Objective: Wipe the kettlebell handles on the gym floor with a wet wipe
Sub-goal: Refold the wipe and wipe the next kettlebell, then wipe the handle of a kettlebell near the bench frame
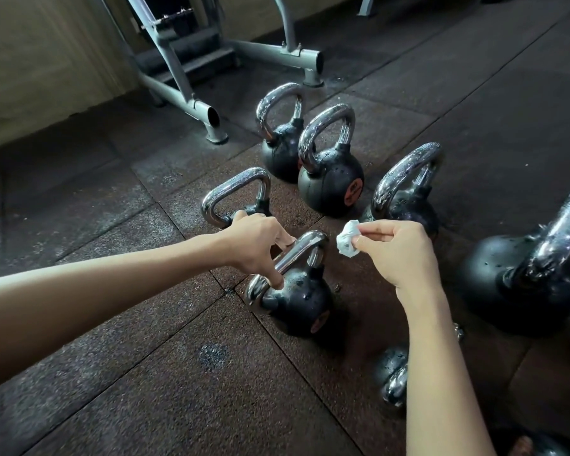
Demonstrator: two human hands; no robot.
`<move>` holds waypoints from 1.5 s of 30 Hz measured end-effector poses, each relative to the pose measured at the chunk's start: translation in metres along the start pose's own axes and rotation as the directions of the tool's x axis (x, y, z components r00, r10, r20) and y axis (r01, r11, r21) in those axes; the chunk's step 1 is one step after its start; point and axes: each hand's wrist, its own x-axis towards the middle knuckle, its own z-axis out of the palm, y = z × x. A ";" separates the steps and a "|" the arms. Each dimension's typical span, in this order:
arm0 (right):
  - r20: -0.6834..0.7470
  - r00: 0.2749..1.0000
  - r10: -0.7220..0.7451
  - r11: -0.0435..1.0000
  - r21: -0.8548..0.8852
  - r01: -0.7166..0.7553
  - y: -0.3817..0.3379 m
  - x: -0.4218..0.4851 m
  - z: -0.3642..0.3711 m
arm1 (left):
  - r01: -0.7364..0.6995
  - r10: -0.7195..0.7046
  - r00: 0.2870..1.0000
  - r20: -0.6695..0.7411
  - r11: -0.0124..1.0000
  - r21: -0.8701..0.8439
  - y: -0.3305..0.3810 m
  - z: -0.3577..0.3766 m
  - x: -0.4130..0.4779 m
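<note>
Several black kettlebells with chrome handles stand on the dark rubber gym floor [145, 373]. My left hand [255, 245] grips the chrome handle [297, 255] of the nearest kettlebell [301, 304], with fingers curled around the bar. My right hand [399, 248] pinches a crumpled white wet wipe [348, 243] just right of that handle, apart from it. Behind my left hand stands another kettlebell, of which mainly its handle [236, 192] shows. Water droplets speckle the bells and handles.
Other kettlebells stand behind [329, 182], [282, 153], at right [405, 199], [520, 284], and under my right forearm [392, 373]. A grey steel machine frame [191, 103] stands at the back left against a pale wall [46, 60].
</note>
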 end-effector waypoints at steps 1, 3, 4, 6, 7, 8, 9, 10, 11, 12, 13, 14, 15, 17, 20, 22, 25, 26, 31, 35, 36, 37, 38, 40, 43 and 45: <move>0.002 1.000 0.001 1.000 0.001 -0.001 -0.001 0.000 0.002 | -0.012 0.012 1.000 0.002 1.000 0.017 -0.002 0.001 0.000; 0.008 1.000 -0.001 1.000 0.001 0.001 -0.004 0.000 0.006 | -0.036 0.035 0.999 0.020 0.998 0.046 -0.005 0.002 0.002; 0.014 1.000 -0.003 1.000 0.000 0.003 -0.004 0.000 0.009 | -0.044 0.043 0.999 0.026 0.998 0.050 -0.007 0.003 0.003; 0.028 1.000 -0.009 1.000 0.000 0.009 -0.006 -0.001 0.014 | -0.056 0.055 0.998 0.021 0.997 0.055 -0.008 0.005 0.003; 0.033 0.999 -0.012 1.000 0.002 0.012 -0.006 -0.002 0.017 | -0.057 0.057 0.998 0.010 0.997 0.058 -0.009 0.006 0.003; 0.034 0.999 -0.016 1.000 0.002 0.016 -0.007 -0.002 0.020 | -0.060 0.060 0.998 0.003 0.997 0.057 -0.009 0.006 0.003; 0.030 0.999 -0.021 1.000 0.003 0.021 -0.008 -0.003 0.022 | -0.069 0.069 0.998 0.010 0.996 0.050 -0.011 0.006 0.003; 0.022 0.999 -0.026 1.000 0.008 0.026 -0.009 -0.003 0.024 | -0.093 0.092 0.995 0.028 0.995 0.034 -0.014 0.006 0.002; 0.012 0.999 -0.032 0.999 0.018 0.032 -0.010 -0.002 0.025 | -0.121 0.121 0.991 0.054 0.993 0.002 -0.019 0.005 0.000; 0.000 0.999 -0.040 0.999 0.027 0.040 -0.012 -0.001 0.027 | -0.144 0.148 0.986 0.075 0.988 -0.055 -0.025 0.005 -0.001; -0.011 0.999 -0.048 0.998 0.034 0.048 -0.015 0.001 0.029 | -0.148 0.159 0.985 0.071 0.979 -0.143 -0.033 0.004 -0.002; -0.019 0.998 -0.060 0.997 0.042 0.061 -0.017 0.004 0.031 | -0.133 0.142 0.990 0.018 0.963 -0.234 -0.044 0.004 -0.001; -0.024 0.997 -0.080 0.995 0.054 0.081 -0.021 0.007 0.035 | -0.103 0.079 0.993 -0.090 0.946 -0.308 -0.059 0.003 0.001; -0.035 0.991 -0.131 0.989 0.066 0.134 -0.032 0.017 0.046 | 0.033 -0.152 0.928 -0.341 0.943 -0.330 -0.093 -0.005 0.010; -0.043 0.972 -0.231 0.973 0.016 0.232 -0.050 0.038 0.073 | 0.287 -0.372 0.801 -0.469 0.926 -0.245 -0.147 -0.019 0.027; -0.005 0.954 -0.299 0.951 -0.079 0.298 -0.063 0.058 0.097 | 0.347 -0.465 0.791 -0.397 0.876 -0.335 -0.176 -0.022 0.040; 0.075 0.928 -0.366 0.900 -0.225 0.373 -0.082 0.091 0.126 | 0.338 -0.504 0.823 -0.260 0.804 -0.489 -0.201 -0.015 0.059; 0.105 0.920 -0.379 0.879 -0.272 0.393 -0.088 0.101 0.133 | 0.314 -0.491 0.839 -0.234 0.789 -0.528 -0.204 -0.011 0.064; 0.236 0.887 -0.397 0.791 -0.402 0.461 -0.104 0.133 0.162 | 0.243 -0.438 0.881 -0.181 0.746 -0.620 -0.206 0.009 0.083; 0.290 0.850 -0.440 0.740 -0.420 0.526 -0.103 0.146 0.196 | 0.261 -0.501 0.854 -0.138 0.643 -0.720 -0.205 0.022 0.086; 0.323 0.836 -0.443 0.722 -0.425 0.546 -0.103 0.148 0.205 | 0.262 -0.518 0.846 -0.127 0.610 -0.748 -0.206 0.025 0.087; 0.369 0.821 -0.436 0.702 -0.431 0.567 -0.102 0.150 0.213 | 0.263 -0.538 0.835 -0.116 0.576 -0.774 -0.205 0.028 0.087; 0.419 0.801 -0.427 0.679 -0.436 0.590 -0.102 0.152 0.220 | 0.262 -0.558 0.822 -0.111 0.545 -0.796 -0.204 0.031 0.088; 0.487 0.770 -0.412 0.643 -0.443 0.624 -0.100 0.159 0.226 | 0.246 -0.588 0.800 -0.120 0.504 -0.828 -0.202 0.037 0.089; 0.512 0.770 -0.381 0.600 -0.497 0.627 -0.103 0.171 0.223 | 0.243 -0.613 0.782 -0.114 0.468 -0.850 -0.195 0.038 0.089; 0.565 0.722 -0.399 0.541 -0.491 0.683 -0.104 0.172 0.221 | 0.250 -0.621 0.778 -0.099 0.449 -0.858 -0.194 0.037 0.089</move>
